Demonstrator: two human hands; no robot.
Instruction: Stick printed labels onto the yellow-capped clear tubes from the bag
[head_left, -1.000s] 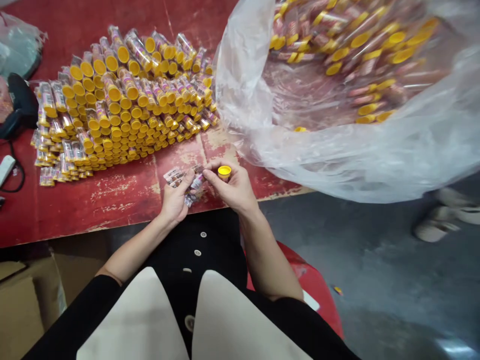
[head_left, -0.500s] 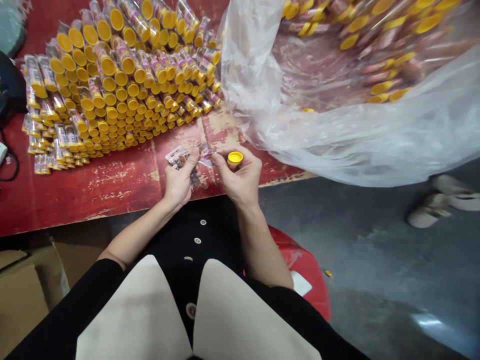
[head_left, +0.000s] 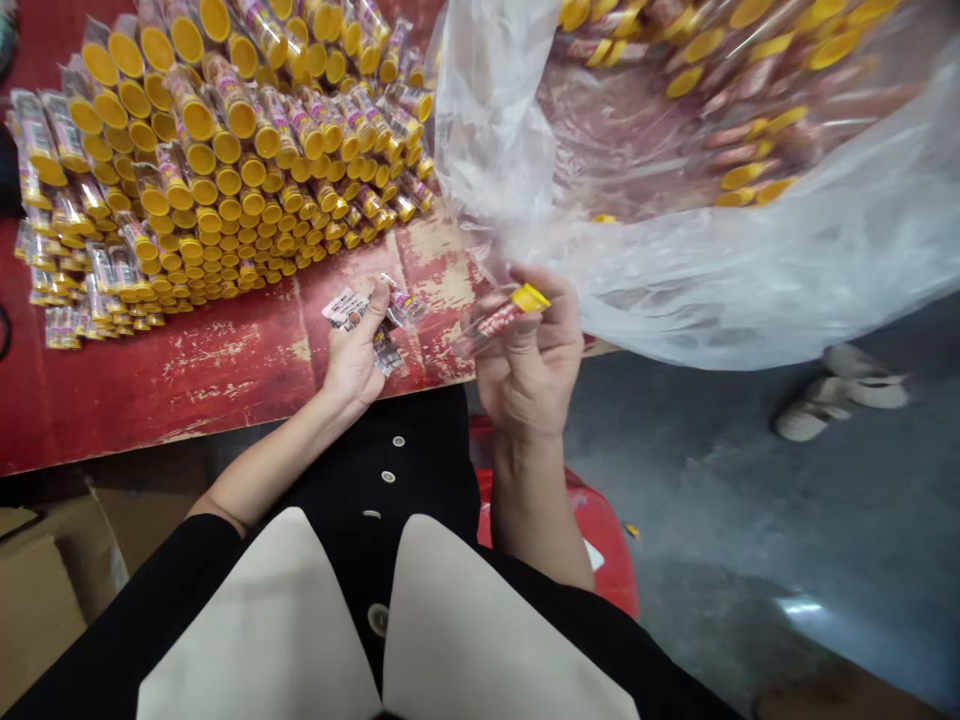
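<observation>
My left hand (head_left: 356,350) is closed on a few small printed plastic sleeves (head_left: 386,350), which stick out around its thumb above the table edge. Between the thumb and fingers of my right hand (head_left: 536,360) is a clear tube (head_left: 501,318) with a yellow cap (head_left: 530,298). Red and white contents show inside that tube, and it lies tilted with the cap up to the right. Behind my left hand a big stack of yellow-capped tubes (head_left: 225,215) in clear printed wrap covers the table's far left.
At the right a large clear plastic bag (head_left: 720,290) holds many more yellow-capped tubes (head_left: 750,150). It hangs over the edge of the worn red table (head_left: 225,370). A red stool (head_left: 607,540) is below me, cardboard boxes (head_left: 45,590) at lower left, shoes (head_left: 840,395) on the floor.
My right hand has moved right, away from my left hand, and turned, bringing the tube's side into view. My left hand keeps the sleeves. The whole view has shifted slightly.
</observation>
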